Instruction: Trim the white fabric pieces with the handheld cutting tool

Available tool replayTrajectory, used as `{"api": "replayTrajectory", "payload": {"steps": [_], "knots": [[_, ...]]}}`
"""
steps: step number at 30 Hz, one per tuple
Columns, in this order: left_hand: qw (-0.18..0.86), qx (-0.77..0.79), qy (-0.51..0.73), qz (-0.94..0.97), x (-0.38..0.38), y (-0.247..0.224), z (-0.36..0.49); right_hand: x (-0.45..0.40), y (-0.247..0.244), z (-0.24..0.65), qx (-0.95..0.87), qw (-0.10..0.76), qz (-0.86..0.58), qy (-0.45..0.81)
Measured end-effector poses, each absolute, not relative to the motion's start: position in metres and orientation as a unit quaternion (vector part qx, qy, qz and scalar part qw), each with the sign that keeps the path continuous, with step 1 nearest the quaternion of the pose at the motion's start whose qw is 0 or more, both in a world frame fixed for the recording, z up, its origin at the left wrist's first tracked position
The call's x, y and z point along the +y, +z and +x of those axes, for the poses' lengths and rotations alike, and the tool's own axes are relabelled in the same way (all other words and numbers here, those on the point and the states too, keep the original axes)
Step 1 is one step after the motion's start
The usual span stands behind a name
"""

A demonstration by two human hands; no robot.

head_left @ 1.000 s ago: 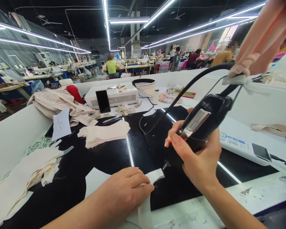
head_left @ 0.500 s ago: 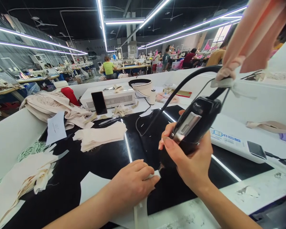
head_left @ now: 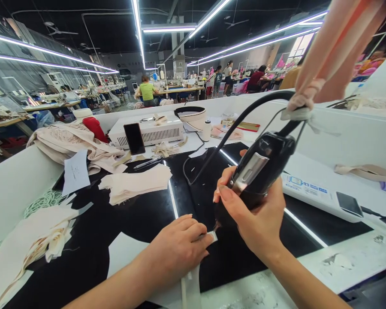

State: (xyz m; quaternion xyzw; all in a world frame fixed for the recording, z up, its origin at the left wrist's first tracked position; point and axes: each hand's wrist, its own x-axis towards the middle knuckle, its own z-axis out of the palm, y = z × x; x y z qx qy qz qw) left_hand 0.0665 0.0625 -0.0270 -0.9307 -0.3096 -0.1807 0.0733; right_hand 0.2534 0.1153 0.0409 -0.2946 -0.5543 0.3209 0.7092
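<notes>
My right hand (head_left: 255,210) is wrapped round a black handheld tool (head_left: 260,165) with a silver plate on its side. The tool leans, its lower end beside the fingers of my left hand (head_left: 180,244). Those fingers are pressed together on a small white strip (head_left: 214,236), whose end sticks out toward the tool. Under my left hand and forearm lies a white sheet (head_left: 125,251) on the black table surface (head_left: 93,231). From the tool's top a black cable arches over to the left, and pink cloth (head_left: 328,56) is knotted there.
Cream fabric pieces (head_left: 137,182) and a pen (head_left: 148,164) lie left of centre. A phone (head_left: 134,138) leans on a white box (head_left: 159,131). White fabric (head_left: 28,236) is at left, a white device (head_left: 318,193) at right. People sit at far tables.
The tool and my right hand have shifted very slightly left. The hanging pink cloth has swung a little left. In the background, people near the far tables have moved.
</notes>
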Motion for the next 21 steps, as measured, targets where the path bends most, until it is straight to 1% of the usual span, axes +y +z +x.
{"api": "replayTrajectory", "payload": {"steps": [16,21], "knots": [[0.072,-0.311,-0.216,-0.923,0.0616,-0.0308,0.0666,0.1145,0.0441,0.2523,-0.548,0.722,-0.272,0.324],[0.071,-0.305,-0.218,-0.924,0.0615,-0.0316,0.0673,0.1133,0.0468,0.252,-0.544,0.723,-0.284,0.319]]}}
